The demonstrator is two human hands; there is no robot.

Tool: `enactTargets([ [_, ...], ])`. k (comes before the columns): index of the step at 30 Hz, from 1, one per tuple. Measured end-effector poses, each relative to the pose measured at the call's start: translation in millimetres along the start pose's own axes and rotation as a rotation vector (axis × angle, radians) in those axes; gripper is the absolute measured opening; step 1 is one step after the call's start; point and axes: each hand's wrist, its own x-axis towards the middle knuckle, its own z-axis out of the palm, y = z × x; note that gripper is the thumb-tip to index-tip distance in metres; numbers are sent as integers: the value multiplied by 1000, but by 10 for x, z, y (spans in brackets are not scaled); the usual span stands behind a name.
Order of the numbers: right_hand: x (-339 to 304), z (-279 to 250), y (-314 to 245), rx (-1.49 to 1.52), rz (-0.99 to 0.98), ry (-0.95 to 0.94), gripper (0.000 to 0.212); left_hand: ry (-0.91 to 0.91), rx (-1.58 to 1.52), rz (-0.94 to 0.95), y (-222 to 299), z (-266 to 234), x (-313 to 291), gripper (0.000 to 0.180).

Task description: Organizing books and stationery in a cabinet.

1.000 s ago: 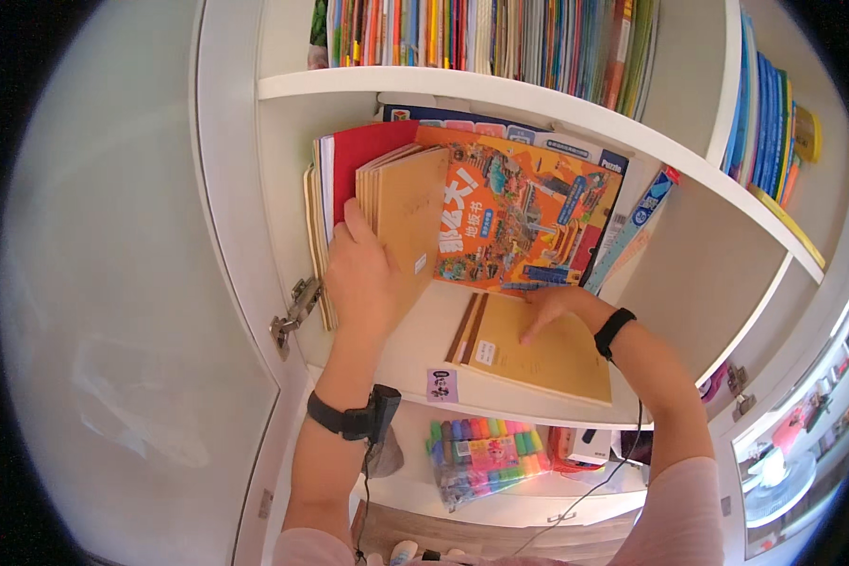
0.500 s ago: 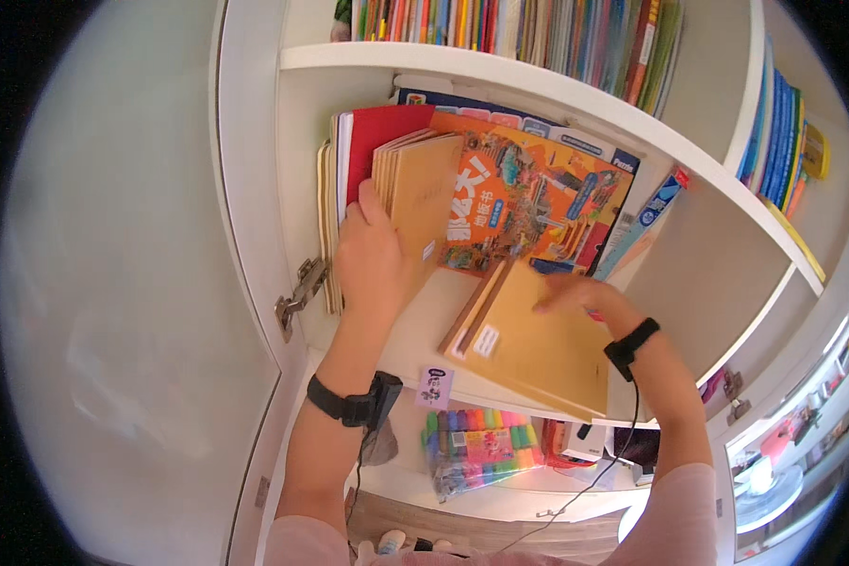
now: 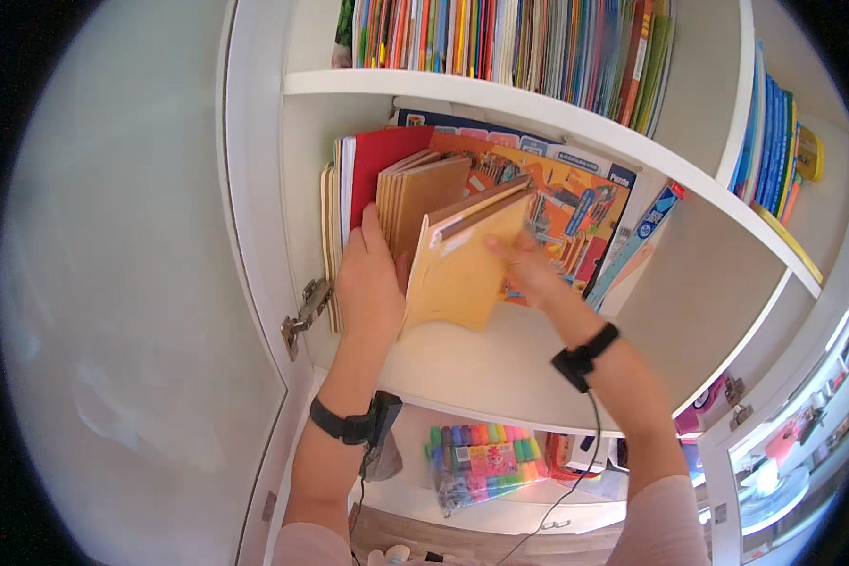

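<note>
My left hand [image 3: 368,283] is closed around the spines of several brown notebooks [image 3: 434,193], which stand upright on the middle shelf. Next to them on the left is a red book or folder [image 3: 377,162], with pale ones beyond it. A few tan kraft-covered notebooks [image 3: 467,269] are pinched in my right hand [image 3: 528,266], thumb on the front cover. They stand tilted just right of the upright row, close against my left hand. Their covers hide the lower part of the standing notebooks. Behind leans a large orange-and-blue puzzle box [image 3: 575,193], partly covered.
A hinged white door [image 3: 160,283] stands open at the left, its metal hinge [image 3: 307,316] near my left forearm. Books [image 3: 509,42] fill the shelf above. A long blue box [image 3: 641,236] leans at the right. Below lies a bag of coloured markers [image 3: 491,462]. Cables hang from both wristbands.
My right hand has carried the tan notebooks up and left, from the shelf's front edge to beside the standing row. My left hand keeps its hold. A small purple card no longer shows.
</note>
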Motion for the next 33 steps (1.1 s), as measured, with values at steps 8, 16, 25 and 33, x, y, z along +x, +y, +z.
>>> enactTargets([
  [8, 508, 103, 221, 68, 24, -73, 39, -96, -248, -119, 24, -60, -7, 58],
  [16, 838, 110, 475, 200, 48, -242, 79, -35, -289, -159, 123, 312, -18, 73],
  [25, 55, -138, -172, -344, -27, -344, 97, -40, -860, -247, 134, -128, -390, 49],
  [33, -855, -186, -378, -248, -101, -55, 75, -232, -1056, -219, 235, -3, -289, 62],
])
